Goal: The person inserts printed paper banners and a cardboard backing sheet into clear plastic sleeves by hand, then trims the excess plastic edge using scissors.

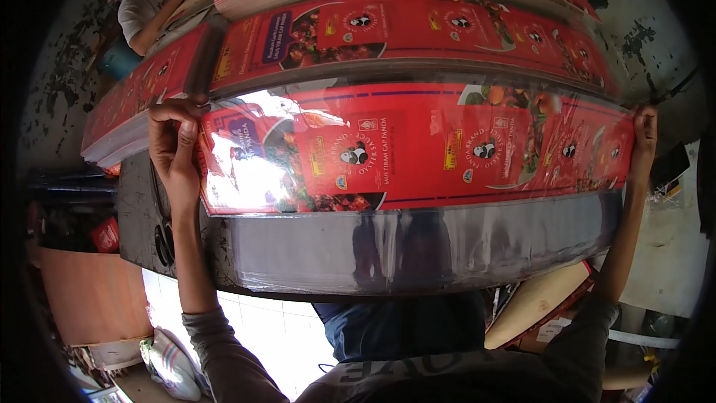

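Note:
A long red printed sheet (418, 149) with panda emblems and oyster sauce lettering stretches between my two hands, under glossy clear plastic. My left hand (177, 142) is closed on its left end, thumb on top. At the opposite end, my right hand (645, 133) has its fingers bent around the right edge. Below the printed sheet lies a smooth stack of clear plastic sheets (477, 242) along the near side of the table. Glare hides part of the print at the left.
Behind are stacks of similar red printed sheets (410, 33), with another stack (142, 116) at the left. Black scissors (164, 245) rest on the dark table (138, 205) beside my left forearm. Another person (153, 7) sits at the upper left. A filled sack (170, 366) stands below left.

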Demonstrator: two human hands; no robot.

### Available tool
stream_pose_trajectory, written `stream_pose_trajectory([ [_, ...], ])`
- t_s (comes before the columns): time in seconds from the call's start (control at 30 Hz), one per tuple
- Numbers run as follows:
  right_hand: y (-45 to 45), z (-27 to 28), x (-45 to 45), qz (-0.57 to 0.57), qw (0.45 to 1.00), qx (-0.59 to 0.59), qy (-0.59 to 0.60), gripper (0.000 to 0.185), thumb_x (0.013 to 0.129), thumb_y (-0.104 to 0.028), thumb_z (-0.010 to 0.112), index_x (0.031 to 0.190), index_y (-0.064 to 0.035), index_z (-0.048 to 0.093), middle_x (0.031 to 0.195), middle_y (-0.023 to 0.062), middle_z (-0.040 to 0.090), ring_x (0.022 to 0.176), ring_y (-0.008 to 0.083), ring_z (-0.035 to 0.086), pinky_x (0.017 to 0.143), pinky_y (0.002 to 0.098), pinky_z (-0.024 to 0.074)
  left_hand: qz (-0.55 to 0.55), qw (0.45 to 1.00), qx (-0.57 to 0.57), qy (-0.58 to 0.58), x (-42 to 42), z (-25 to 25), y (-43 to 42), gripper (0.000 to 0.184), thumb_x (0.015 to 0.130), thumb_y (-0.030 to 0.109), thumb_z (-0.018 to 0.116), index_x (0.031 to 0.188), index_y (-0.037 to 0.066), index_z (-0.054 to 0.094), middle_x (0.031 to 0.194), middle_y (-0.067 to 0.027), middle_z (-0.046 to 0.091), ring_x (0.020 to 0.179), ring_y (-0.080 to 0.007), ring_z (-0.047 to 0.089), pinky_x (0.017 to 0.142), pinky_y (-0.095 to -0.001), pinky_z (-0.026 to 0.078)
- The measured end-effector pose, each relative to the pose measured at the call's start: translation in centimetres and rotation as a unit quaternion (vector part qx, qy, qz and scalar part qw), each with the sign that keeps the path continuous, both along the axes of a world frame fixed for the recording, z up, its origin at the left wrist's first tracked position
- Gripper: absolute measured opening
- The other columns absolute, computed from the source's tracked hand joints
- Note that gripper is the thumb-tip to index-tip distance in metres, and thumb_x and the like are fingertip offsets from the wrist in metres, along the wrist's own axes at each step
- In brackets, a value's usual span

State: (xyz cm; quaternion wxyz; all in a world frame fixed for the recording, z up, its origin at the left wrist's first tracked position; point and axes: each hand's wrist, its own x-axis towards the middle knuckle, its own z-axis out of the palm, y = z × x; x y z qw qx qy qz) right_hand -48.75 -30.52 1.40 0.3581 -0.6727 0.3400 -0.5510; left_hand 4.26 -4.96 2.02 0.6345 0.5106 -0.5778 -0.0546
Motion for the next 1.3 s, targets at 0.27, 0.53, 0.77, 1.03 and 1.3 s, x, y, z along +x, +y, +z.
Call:
stream_pose_trajectory([
  [0.27, -0.5, 0.0, -1.1, 0.024, 0.999, 0.044, 0.007, 0.007, 0.088, -0.016, 0.047, 0.090, -0.0105, 0.045, 0.087, -0.0027, 0.047, 0.078, 0.0045, 0.044, 0.070, 0.0189, 0.0370, 0.020, 1.000, 0.012, 0.013, 0.0, 0.5, 0.5, 0.005, 0.084, 0.006, 0.049, 0.084, 0.003, 0.045, 0.079, -0.0041, 0.047, 0.077, -0.0122, 0.046, 0.078, -0.0253, 0.035],
  [0.53, 0.8, 0.8, 0.3, -0.032, 0.998, 0.044, -0.009, 0.006, 0.088, -0.012, 0.045, 0.085, -0.0099, 0.041, 0.078, -0.0037, 0.036, 0.072, 0.0049, 0.036, 0.069, 0.0168, 0.0310, -0.011, 0.999, 0.017, 0.035, -0.3, 0.1, 0.7, 0.006, 0.084, 0.008, 0.050, 0.085, 0.003, 0.046, 0.079, -0.0038, 0.048, 0.085, -0.0137, 0.047, 0.082, -0.0276, 0.035],
  [0.77, 0.9, 0.9, 0.3, 0.015, 0.999, 0.031, -0.010, 0.008, 0.088, -0.012, 0.045, 0.082, -0.0098, 0.040, 0.078, -0.0037, 0.036, 0.071, 0.0044, 0.035, 0.067, 0.0168, 0.0307, 0.014, 1.000, 0.018, 0.001, 0.3, -0.6, 0.9, 0.009, 0.085, 0.013, 0.049, 0.086, 0.004, 0.048, 0.085, -0.0055, 0.050, 0.101, -0.0214, 0.046, 0.093, -0.0403, 0.032],
  [1.03, 0.4, 0.5, -0.4, 0.025, 0.999, 0.020, -0.009, 0.011, 0.087, -0.020, 0.049, 0.084, -0.0111, 0.043, 0.078, -0.0042, 0.040, 0.071, 0.0037, 0.040, 0.065, 0.0174, 0.0351, 0.016, 1.000, 0.005, 0.009, 0.1, -0.6, 0.9, 0.007, 0.083, 0.009, 0.052, 0.087, 0.003, 0.048, 0.086, -0.0058, 0.052, 0.093, -0.0162, 0.047, 0.088, -0.0309, 0.032],
  [1.3, 0.1, 0.4, -1.1, 0.035, 0.999, 0.023, -0.004, 0.010, 0.087, -0.019, 0.049, 0.085, -0.0103, 0.044, 0.082, -0.0037, 0.045, 0.074, 0.0033, 0.043, 0.067, 0.0177, 0.0367, 0.022, 0.999, 0.014, 0.020, 0.0, -0.5, 1.0, 0.007, 0.083, 0.008, 0.052, 0.086, 0.003, 0.049, 0.091, -0.0078, 0.052, 0.092, -0.0155, 0.046, 0.085, -0.0282, 0.032],
])
